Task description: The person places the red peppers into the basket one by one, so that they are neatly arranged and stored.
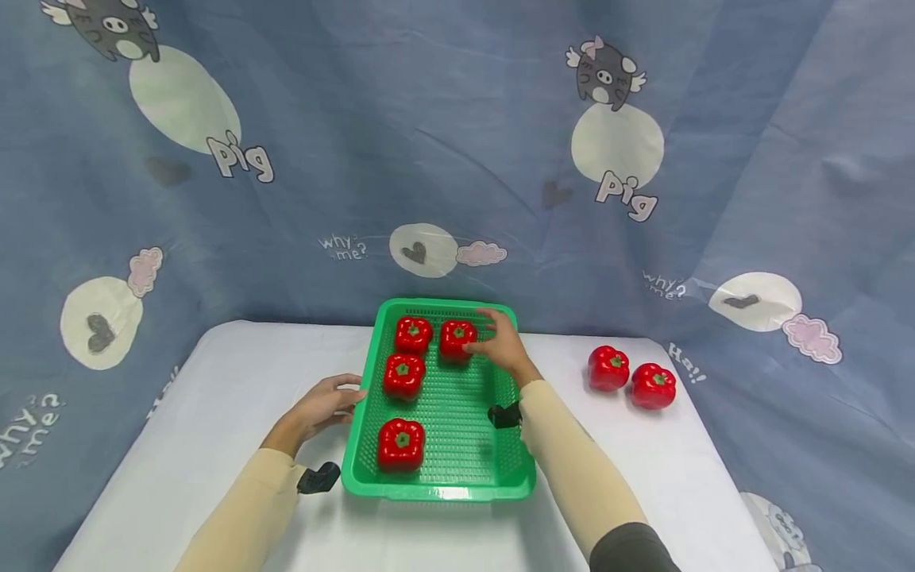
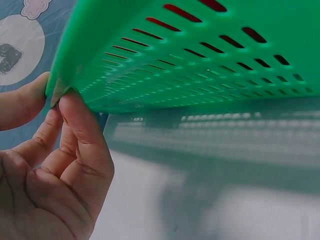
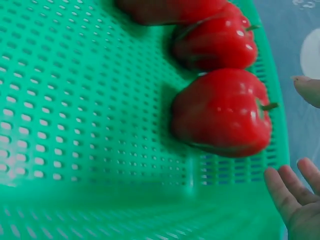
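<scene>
A green perforated plastic basket (image 1: pixel 457 421) stands on the white table with several red bell peppers in it. My left hand (image 1: pixel 325 407) pinches the basket's left rim between thumb and fingers, as the left wrist view shows against the basket wall (image 2: pixel 150 70). Over the far right part of the basket, my right hand (image 1: pixel 503 345) has its fingers spread beside a bell pepper (image 1: pixel 456 340). In the right wrist view that hand (image 3: pixel 302 200) is apart from the nearest bell pepper (image 3: pixel 225 112), with nothing held.
Two more red bell peppers, one (image 1: pixel 608 369) slightly behind the other (image 1: pixel 654 386), sit on the white table (image 1: pixel 572 421) right of the basket. Inside the basket, other peppers (image 1: pixel 403 376) line the left side. A blue printed cloth (image 1: pixel 500 159) hangs behind the table.
</scene>
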A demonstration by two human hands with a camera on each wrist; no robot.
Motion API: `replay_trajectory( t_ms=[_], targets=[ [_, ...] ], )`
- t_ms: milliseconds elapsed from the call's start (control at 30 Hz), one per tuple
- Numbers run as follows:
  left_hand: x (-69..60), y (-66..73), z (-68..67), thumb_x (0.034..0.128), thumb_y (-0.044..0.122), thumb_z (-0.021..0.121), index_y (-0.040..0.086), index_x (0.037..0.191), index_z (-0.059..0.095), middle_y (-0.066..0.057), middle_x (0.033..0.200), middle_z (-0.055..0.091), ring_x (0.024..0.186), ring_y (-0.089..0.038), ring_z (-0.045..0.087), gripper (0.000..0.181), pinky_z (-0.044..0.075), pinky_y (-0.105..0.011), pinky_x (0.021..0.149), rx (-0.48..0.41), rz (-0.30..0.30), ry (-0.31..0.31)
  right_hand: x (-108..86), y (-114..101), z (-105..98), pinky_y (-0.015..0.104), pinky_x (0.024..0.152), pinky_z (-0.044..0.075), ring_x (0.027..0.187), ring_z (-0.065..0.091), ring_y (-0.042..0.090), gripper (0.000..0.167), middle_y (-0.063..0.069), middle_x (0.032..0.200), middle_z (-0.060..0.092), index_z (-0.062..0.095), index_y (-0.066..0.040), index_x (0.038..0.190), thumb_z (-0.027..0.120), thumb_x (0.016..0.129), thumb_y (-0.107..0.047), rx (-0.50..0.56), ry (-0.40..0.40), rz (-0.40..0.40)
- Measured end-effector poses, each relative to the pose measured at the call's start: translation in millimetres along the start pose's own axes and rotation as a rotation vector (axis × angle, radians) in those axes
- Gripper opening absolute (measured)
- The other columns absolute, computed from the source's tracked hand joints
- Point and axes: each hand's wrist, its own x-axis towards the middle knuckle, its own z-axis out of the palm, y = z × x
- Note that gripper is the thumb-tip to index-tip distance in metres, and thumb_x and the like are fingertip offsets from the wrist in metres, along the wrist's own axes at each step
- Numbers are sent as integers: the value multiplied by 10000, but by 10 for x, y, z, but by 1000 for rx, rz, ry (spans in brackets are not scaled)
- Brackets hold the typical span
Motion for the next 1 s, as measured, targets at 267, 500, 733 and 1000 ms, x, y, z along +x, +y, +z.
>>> replay_trajectory(
  t_ms=[267, 500, 733, 1000],
  targets=[
    [-32, -18, -41, 978, 204, 550, -49, 1373, 410, -60, 1012, 694, 869, -152, 650, 489, 535, -366, 803, 27, -5, 10, -136, 11, -222, 479, 956, 463, 1317, 413, 358, 719, 127, 1463, 374, 461, -158, 1413, 796, 782, -69, 57, -5, -37],
    [11, 28, 10, 977, 191, 543, -49, 1365, 417, -76, 1030, 695, 880, -156, 654, 473, 534, -363, 804, 37, -11, -5, -327, 101, -529, 493, 1008, 418, 1322, 400, 380, 704, 142, 1484, 332, 449, -106, 1412, 780, 794, -49, 104, 13, -53],
    [5, 40, -35, 979, 177, 537, -47, 1370, 406, -50, 997, 693, 865, -143, 648, 470, 533, -345, 793, 29, -11, -9, -467, 177, -737, 488, 1057, 365, 1335, 374, 380, 708, 156, 1489, 331, 423, -47, 1416, 769, 799, -32, 88, 32, -90],
    [-2, 15, -12, 977, 176, 542, -48, 1366, 413, -62, 1000, 695, 869, -153, 655, 467, 537, -357, 798, 22, -9, -11, -640, 332, -1029, 508, 1069, 339, 1345, 362, 366, 695, 143, 1480, 360, 420, -57, 1422, 756, 814, -37, 106, 76, -94]
  ],
)
